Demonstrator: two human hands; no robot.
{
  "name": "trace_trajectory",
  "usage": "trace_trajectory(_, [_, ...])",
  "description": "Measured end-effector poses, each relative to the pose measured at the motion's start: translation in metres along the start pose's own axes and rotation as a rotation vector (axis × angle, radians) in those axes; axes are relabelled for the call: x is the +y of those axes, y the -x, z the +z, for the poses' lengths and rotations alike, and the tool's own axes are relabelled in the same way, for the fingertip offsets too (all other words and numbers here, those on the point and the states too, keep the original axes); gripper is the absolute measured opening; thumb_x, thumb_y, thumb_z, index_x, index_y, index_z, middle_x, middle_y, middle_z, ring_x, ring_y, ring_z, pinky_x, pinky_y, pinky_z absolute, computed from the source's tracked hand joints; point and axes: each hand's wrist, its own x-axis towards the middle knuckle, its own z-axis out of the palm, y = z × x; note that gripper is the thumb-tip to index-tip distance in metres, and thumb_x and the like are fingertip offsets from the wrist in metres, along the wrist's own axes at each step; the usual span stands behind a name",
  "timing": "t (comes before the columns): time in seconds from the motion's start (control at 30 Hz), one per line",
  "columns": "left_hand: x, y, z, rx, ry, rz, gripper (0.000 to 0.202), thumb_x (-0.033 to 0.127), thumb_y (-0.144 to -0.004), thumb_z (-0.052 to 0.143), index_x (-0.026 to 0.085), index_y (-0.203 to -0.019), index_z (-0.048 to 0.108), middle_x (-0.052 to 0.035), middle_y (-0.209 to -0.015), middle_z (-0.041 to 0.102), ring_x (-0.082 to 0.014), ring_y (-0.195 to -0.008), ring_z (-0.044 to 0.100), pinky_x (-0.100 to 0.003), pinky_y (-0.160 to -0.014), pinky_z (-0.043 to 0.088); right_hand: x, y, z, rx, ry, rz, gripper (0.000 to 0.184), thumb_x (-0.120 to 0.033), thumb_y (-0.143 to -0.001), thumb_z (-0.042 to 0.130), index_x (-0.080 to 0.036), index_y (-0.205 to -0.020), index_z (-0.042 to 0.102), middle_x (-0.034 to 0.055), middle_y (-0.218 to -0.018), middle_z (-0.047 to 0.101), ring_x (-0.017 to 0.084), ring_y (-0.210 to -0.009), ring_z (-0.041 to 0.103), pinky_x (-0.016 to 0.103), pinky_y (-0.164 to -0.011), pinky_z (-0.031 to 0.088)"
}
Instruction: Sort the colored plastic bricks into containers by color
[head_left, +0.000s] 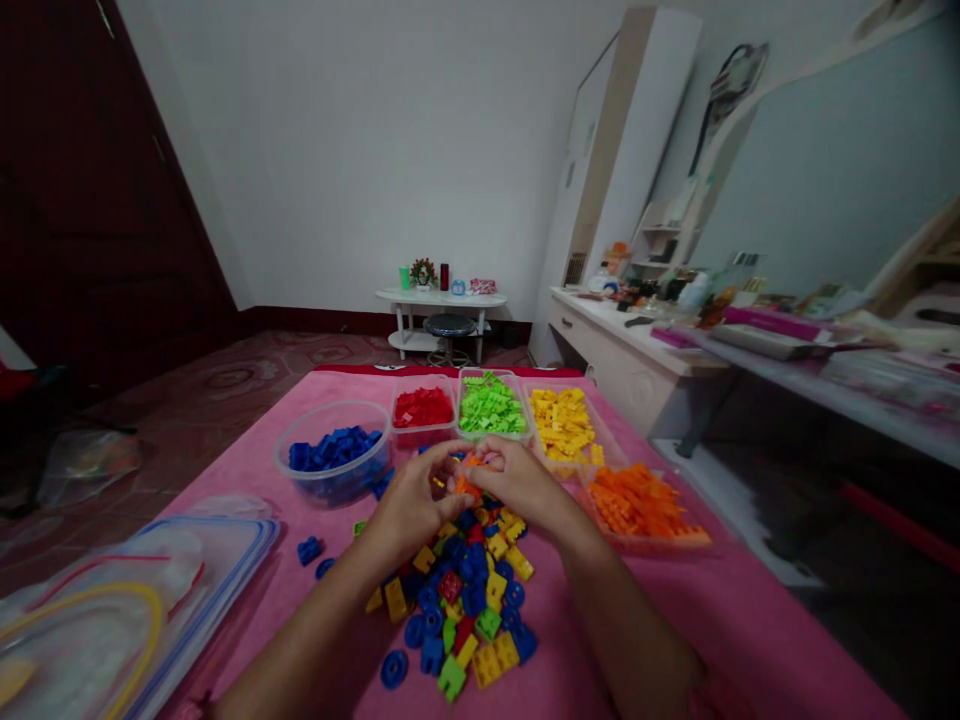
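Note:
My left hand (415, 497) and my right hand (517, 480) meet over the far end of a mixed pile of coloured bricks (469, 590) on a pink cloth (675, 600). Both hands pinch together on orange bricks (469, 470) held between the fingertips. Beyond them stand sorted tubs: a round bowl of blue bricks (334, 455), a tub of red bricks (422, 408), a tub of green bricks (490, 405), a tub of yellow bricks (562, 420) and a tub of orange bricks (637, 500) at the right.
Loose blue bricks (309, 550) lie left of the pile. Stacked clear lids with coloured rims (142, 600) sit at the near left. A desk with clutter (645, 340) runs along the right. A small white table (441, 300) and stool stand by the far wall.

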Motion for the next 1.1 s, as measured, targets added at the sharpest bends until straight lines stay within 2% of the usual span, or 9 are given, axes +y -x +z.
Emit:
trace_trajectory(0.1, [0.003, 0.000, 0.001, -0.008, 0.022, 0.004, 0.055, 0.023, -0.069, 0.065, 0.018, -0.122, 0.051, -0.0048, -0.098, 0.063, -0.0131, -0.078, 0.059, -0.025, -0.069, 0.050, -0.003, 0.009, -0.017, 0.034, -0.066, 0.022, 0.014, -0.026, -0.066, 0.058, -0.019, -0.074, 0.049, -0.0055, -0.058, 0.051, 0.009, -0.052, 0.048, 0.018, -0.046, 0.033])
trace_trajectory(0.2, [0.009, 0.000, -0.002, -0.003, -0.001, -0.021, 0.048, 0.026, -0.072, 0.063, 0.017, -0.119, 0.055, -0.0063, -0.102, 0.064, -0.0141, -0.080, 0.060, -0.026, -0.071, 0.050, -0.006, 0.027, -0.058, 0.129, 0.021, 0.053, 0.016, -0.029, -0.068, 0.056, -0.020, -0.077, 0.048, -0.0050, -0.060, 0.054, 0.009, -0.051, 0.049, 0.018, -0.045, 0.032])
trace_trajectory(0.3, [0.013, 0.000, -0.004, -0.007, -0.070, -0.033, 0.037, 0.029, -0.075, 0.061, 0.016, -0.109, 0.061, -0.0065, -0.098, 0.067, -0.0156, -0.080, 0.062, -0.026, -0.070, 0.049, -0.002, 0.051, -0.113, 0.269, 0.396, 0.102, 0.016, -0.034, -0.070, 0.055, -0.020, -0.075, 0.050, -0.0049, -0.056, 0.051, 0.010, -0.048, 0.046, 0.020, -0.044, 0.028])
trace_trajectory(0.4, [0.011, 0.000, -0.004, -0.037, -0.093, -0.026, 0.033, 0.031, -0.077, 0.058, 0.016, -0.106, 0.064, -0.0056, -0.092, 0.069, -0.0151, -0.076, 0.062, -0.025, -0.069, 0.048, 0.009, 0.074, -0.164, 0.316, 0.807, 0.225, 0.018, -0.038, -0.071, 0.055, -0.020, -0.071, 0.054, -0.0023, -0.053, 0.051, 0.013, -0.050, 0.048, 0.024, -0.046, 0.028])
trace_trajectory(0.53, [0.007, 0.001, -0.003, -0.058, -0.118, 0.009, 0.029, 0.031, -0.078, 0.056, 0.017, -0.103, 0.065, -0.0045, -0.093, 0.069, -0.0144, -0.074, 0.061, -0.024, -0.067, 0.047, 0.023, 0.095, -0.201, 0.285, 1.070, 0.433, 0.026, -0.047, -0.072, 0.055, -0.022, -0.079, 0.061, 0.0046, -0.067, 0.062, 0.020, -0.061, 0.058, 0.027, -0.051, 0.031])
trace_trajectory(0.67, [0.004, 0.001, -0.002, -0.068, -0.135, 0.019, 0.027, 0.029, -0.078, 0.056, 0.018, -0.100, 0.066, -0.0042, -0.093, 0.069, -0.0147, -0.075, 0.061, -0.025, -0.068, 0.047, 0.022, 0.099, -0.204, 0.309, 1.123, 0.485, 0.033, -0.055, -0.073, 0.054, -0.024, -0.082, 0.065, 0.0075, -0.074, 0.065, 0.023, -0.068, 0.061, 0.028, -0.054, 0.034])
trace_trajectory(0.87, [-0.003, -0.001, -0.006, -0.033, -0.161, 0.002, 0.025, 0.030, -0.079, 0.055, 0.018, -0.097, 0.067, -0.0038, -0.094, 0.070, -0.0161, -0.080, 0.064, -0.025, -0.072, 0.048, 0.011, 0.083, -0.181, 0.196, 1.050, 0.377, 0.031, -0.050, -0.075, 0.055, -0.023, -0.085, 0.067, 0.0054, -0.076, 0.067, 0.018, -0.065, 0.059, 0.025, -0.054, 0.034])
trace_trajectory(1.0, [-0.014, -0.003, -0.013, 0.017, -0.217, -0.014, 0.025, 0.029, -0.079, 0.054, 0.017, -0.096, 0.068, -0.0032, -0.088, 0.071, -0.0169, -0.078, 0.064, -0.025, -0.070, 0.048, -0.001, 0.070, -0.149, 0.165, 0.894, 0.169, 0.027, -0.040, -0.078, 0.054, -0.019, -0.088, 0.068, 0.0050, -0.076, 0.067, 0.016, -0.065, 0.058, 0.024, -0.056, 0.036])
trace_trajectory(1.1, [-0.023, -0.004, -0.020, 0.040, -0.295, -0.059, 0.025, 0.025, -0.078, 0.052, 0.016, -0.095, 0.068, -0.0040, -0.085, 0.071, -0.0169, -0.075, 0.064, -0.025, -0.067, 0.047, -0.009, 0.055, -0.109, 0.040, 0.707, -0.004, 0.025, -0.035, -0.079, 0.054, -0.017, -0.089, 0.068, 0.0037, -0.078, 0.067, 0.015, -0.066, 0.056, 0.024, -0.058, 0.036])
